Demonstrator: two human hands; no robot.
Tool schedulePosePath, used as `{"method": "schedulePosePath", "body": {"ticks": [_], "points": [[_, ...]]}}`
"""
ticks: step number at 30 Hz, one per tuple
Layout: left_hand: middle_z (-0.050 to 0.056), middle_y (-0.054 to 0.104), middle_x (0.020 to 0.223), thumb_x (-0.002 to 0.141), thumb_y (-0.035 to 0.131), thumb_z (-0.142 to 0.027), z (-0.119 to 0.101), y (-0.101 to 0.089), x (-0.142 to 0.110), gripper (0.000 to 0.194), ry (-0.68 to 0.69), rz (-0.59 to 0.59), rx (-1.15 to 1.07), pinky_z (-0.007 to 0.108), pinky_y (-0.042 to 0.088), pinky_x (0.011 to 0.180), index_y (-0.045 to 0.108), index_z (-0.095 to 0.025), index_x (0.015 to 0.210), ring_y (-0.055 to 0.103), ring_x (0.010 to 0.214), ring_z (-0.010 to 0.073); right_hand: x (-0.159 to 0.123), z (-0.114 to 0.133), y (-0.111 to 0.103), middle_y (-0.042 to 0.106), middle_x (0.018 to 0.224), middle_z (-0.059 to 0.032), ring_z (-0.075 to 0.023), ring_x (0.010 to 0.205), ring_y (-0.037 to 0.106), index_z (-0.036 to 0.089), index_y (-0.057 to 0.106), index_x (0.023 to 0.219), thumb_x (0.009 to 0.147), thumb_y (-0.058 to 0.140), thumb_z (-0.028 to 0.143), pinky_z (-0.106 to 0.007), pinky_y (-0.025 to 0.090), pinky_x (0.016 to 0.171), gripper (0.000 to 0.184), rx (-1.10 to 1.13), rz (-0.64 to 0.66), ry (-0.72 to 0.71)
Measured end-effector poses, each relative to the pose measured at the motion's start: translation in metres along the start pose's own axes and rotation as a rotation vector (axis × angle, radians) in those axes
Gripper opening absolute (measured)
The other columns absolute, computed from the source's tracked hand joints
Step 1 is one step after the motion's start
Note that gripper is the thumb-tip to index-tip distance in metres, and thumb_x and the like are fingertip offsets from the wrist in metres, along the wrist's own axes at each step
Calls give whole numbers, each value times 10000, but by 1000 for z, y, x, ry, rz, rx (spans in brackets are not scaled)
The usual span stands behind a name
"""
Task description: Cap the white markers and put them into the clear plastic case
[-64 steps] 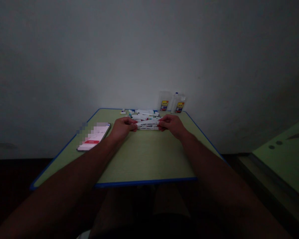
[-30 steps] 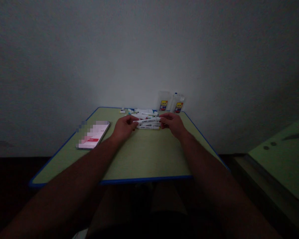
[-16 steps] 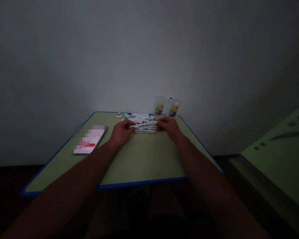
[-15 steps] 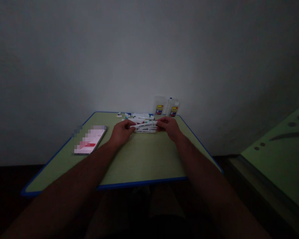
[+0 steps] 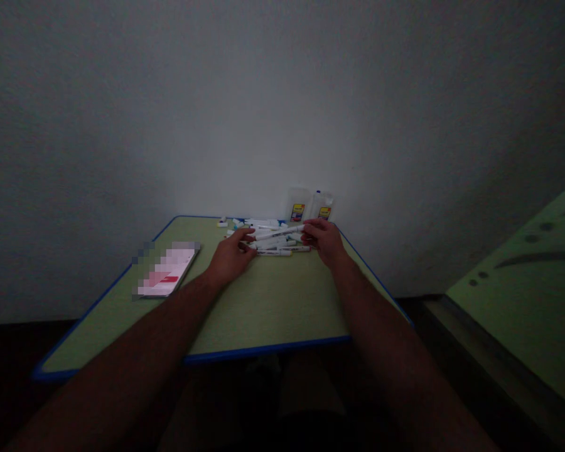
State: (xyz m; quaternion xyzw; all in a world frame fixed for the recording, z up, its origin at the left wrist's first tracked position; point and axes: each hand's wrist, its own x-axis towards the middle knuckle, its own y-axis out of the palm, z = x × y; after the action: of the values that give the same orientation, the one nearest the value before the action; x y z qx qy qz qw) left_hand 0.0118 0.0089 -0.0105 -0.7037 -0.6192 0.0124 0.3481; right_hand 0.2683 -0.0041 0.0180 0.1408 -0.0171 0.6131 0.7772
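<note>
A white marker [image 5: 280,233] is pinched at its right end by the thumb and fingers of my right hand [image 5: 327,242]. It slants slightly, its left end lower and close to the fingertips of my left hand [image 5: 231,256]. The left thumb and forefinger are apart, beside the left ends of a heap of white markers [image 5: 275,245]. Whether they touch any of these is too dim to tell. The heap lies beneath the held marker, several pens crossing one another, with small coloured parts at some ends.
The green table [image 5: 268,307] has a blue edge and stands against a grey wall. A phone [image 5: 167,271] with a lit screen lies at left. Two clear plastic containers [image 5: 297,204] with labels stand at the back right. A small white and yellow piece [image 5: 222,223] sits at the back left.
The marker in my right hand has shifted right, away from my left fingers, which have parted from its end. The markers beneath now lie more spread out. The view has tilted slightly.
</note>
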Motion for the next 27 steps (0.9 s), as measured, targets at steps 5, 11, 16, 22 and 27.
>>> {"method": "schedulePosePath", "body": {"ticks": [5, 11, 16, 22, 27], "points": [[80, 689, 1092, 752, 685, -244, -7, 1, -3, 566, -33, 108, 122, 329, 530, 764, 545, -172, 1295, 667, 775, 165, 5, 14, -3, 663, 634, 17, -114, 517, 618, 160, 665, 816, 684, 751, 165, -225, 524, 466, 158, 12, -139, 0], [68, 733, 1012, 778, 652, -315, 1, 3, -4, 351, 76, 247, 233, 354, 535, 824, 702, -180, 1098, 677, 885, 216, 15, 33, -14, 656, 623, 15, -102, 510, 610, 152, 653, 820, 761, 671, 114, -210, 526, 467, 73, -18, -223, -23], [95, 742, 1088, 817, 624, -363, 5, 3, -5, 379, 167, 358, 335, 380, 521, 882, 734, -178, 1128, 673, 991, 249, 27, 46, -29, 652, 613, 12, -99, 503, 608, 147, 643, 818, 776, 664, 99, -206, 539, 467, 67, -77, -300, -54], [112, 739, 1119, 843, 609, -381, 8, 5, -5, 354, 333, 405, 413, 414, 471, 983, 751, -166, 1085, 641, 1081, 274, 50, 77, -47, 628, 604, 19, -96, 503, 601, 159, 618, 801, 770, 647, 72, -190, 529, 442, 97, -174, -465, -155], [100, 739, 1069, 854, 594, -349, 7, 5, -5, 291, 391, 423, 423, 420, 478, 966, 751, -184, 1036, 645, 1045, 265, 77, 104, -60, 607, 634, 24, -96, 518, 605, 168, 606, 807, 755, 651, 91, -201, 546, 457, 104, -288, -589, -265]]}}
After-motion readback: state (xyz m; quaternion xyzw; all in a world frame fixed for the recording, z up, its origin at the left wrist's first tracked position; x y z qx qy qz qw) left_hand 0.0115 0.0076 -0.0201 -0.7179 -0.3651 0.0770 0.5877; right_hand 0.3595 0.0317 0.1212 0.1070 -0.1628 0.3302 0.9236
